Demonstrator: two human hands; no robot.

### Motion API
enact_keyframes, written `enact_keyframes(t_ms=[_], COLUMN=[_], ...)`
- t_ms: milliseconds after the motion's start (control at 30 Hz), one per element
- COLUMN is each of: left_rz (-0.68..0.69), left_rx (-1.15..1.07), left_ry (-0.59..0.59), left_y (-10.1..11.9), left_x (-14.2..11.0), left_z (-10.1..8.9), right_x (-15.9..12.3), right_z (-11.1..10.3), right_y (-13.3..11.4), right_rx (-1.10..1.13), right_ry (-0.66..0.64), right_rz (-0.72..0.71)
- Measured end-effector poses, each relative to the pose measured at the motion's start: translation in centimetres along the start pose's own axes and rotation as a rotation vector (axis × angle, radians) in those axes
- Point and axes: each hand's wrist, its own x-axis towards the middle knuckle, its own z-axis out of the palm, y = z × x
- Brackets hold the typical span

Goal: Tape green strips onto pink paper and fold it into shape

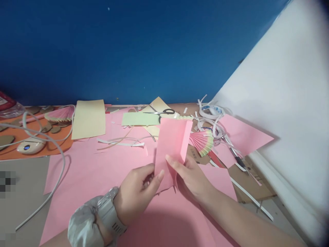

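Observation:
A piece of pink paper (168, 144) with a fold down its right side stands raised between my two hands. My left hand (140, 187) pinches its lower left edge between thumb and fingers. On the lower right, my right hand (191, 175) grips it, thumb on the front and the other fingers mostly hidden behind. Large pink sheets (84, 178) lie under both hands. Just behind the held paper are black-handled scissors (168, 111) on a pale green paper strip (138, 119). A pleated pink and green paper fan (203, 141) lies to its right.
Yellow paper (89, 120) and a white mouse-shaped device (31, 145) with a cable lie left, near another pleated fan (60, 114). Curled white strips, a tape roll (212, 111) and a utility knife (235, 152) are at right. A blue wall stands behind, a white one at right.

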Motion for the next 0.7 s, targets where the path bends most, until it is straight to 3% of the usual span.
enact_keyframes(t_ms=[100,333,467,567,700], left_rz=[0.024,0.019,0.009,0.006,0.007], left_rx=[-0.049,-0.133,-0.145,-0.125,-0.104], left_ry=[0.090,0.186,0.229,0.217,0.172], left_y=[0.16,0.23,0.04,0.01,0.01], left_x=[0.03,0.06,0.17,0.21,0.21], left_z=[-0.19,-0.51,-0.47,-0.46,-0.51], right_x=[-0.01,0.41,0.33,0.20,0.07], right_z=[-0.22,-0.85,-0.85,-0.67,-0.50], right_y=[-0.05,0.73,0.79,0.62,0.36], right_rx=[-0.133,-0.300,-0.337,-0.317,-0.217], right_ry=[-0.031,0.155,0.165,0.174,0.086], right_rz=[0.022,-0.025,-0.047,-0.045,-0.004])
